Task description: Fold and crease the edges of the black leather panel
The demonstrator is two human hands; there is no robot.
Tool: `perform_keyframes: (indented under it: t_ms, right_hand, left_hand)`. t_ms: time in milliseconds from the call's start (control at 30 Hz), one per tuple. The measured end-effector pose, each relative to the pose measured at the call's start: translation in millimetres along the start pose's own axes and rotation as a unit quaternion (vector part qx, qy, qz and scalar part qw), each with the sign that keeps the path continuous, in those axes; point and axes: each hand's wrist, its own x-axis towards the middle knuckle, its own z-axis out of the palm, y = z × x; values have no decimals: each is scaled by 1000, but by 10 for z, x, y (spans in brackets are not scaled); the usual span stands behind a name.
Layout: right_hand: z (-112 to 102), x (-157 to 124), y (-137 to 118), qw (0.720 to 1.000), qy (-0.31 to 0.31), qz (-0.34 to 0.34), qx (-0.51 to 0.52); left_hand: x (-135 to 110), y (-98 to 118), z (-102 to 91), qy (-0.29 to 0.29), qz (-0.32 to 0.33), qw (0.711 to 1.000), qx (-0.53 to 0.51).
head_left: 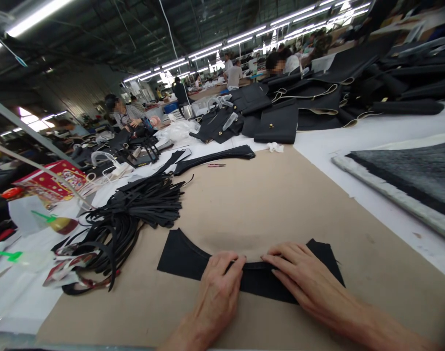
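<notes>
A black curved piece of leather-like material (pixel 257 285) lies flat on the brown paper sheet (pixel 259 195) in front of me. Its inner curved edge has a narrow raised fold. My left hand (pixel 222 280) bends its fingers over this edge left of the middle, thumb and forefinger pinched at the fold. Right of the middle, my right hand (pixel 299 273) has its fingertips closed on the same edge, with thumb and fingers close together. A short stretch of the fold shows between both hands. The undersides of my fingers are hidden.
Bundled black strips (pixel 145 202) lie at left, near green-tipped bottles (pixel 63 224). Small red-handled snips (pixel 217 165) lie beyond my hands, by stacked black curved pieces (pixel 217 158). Black bag parts (pixel 277 122) are piled behind. A grey felt-like slab (pixel 412 170) is at right. A co-worker (pixel 127 114) works far left.
</notes>
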Motion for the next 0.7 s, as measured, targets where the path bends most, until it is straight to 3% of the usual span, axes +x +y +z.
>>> perform_keyframes:
  t_ms: [133, 300, 467, 567, 700]
  right_hand:
    - [56, -43, 15, 1000, -26, -16, 3]
    - [155, -111, 56, 999, -44, -20, -18]
    - [222, -132, 88, 995, 34, -75, -49]
    - [354, -169, 215, 977, 98, -143, -125]
    - [554, -183, 385, 959, 112, -201, -164]
  left_hand:
    - [55, 147, 182, -53, 31, 998, -17]
    - [30, 163, 310, -40, 79, 996, 30]
    - [23, 136, 193, -79, 88, 993, 29]
    - [2, 113, 90, -118, 83, 990, -6]
    - [-8, 106, -8, -101, 2, 990, -97]
